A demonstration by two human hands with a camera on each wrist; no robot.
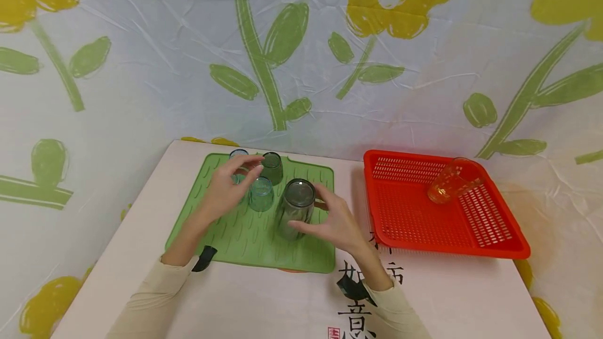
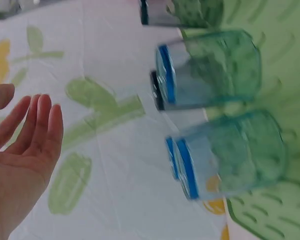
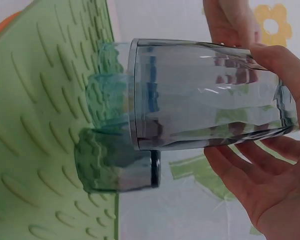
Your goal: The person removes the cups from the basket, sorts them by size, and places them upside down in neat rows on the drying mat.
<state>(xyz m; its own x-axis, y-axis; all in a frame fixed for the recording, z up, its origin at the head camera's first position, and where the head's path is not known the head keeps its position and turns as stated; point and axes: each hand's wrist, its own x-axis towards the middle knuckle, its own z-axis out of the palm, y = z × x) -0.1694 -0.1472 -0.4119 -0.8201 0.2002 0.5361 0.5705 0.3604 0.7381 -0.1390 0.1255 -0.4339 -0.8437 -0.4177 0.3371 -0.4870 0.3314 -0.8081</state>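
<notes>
My right hand (image 1: 336,221) grips a tall smoky grey glass (image 1: 298,208) near its base, thumb on one side and fingers on the other. Upside down, the glass has its rim toward the green drying mat (image 1: 231,242); in the right wrist view its rim looks raised off the mat. My left hand (image 1: 226,184) holds nothing, its fingers loosely bent above the small glasses. These include a teal glass (image 1: 261,195), a dark grey glass (image 1: 271,169) and a blue-rimmed glass (image 1: 238,153). Another teal glass (image 1: 239,178) is partly hidden behind the left hand.
A red plastic basket (image 1: 400,239) stands right of the mat, with a clear glass (image 1: 454,179) leaning inside it. Behind the table (image 1: 264,302) hangs a flower-print cloth (image 1: 188,67). Black characters (image 1: 356,313) mark the tabletop's front.
</notes>
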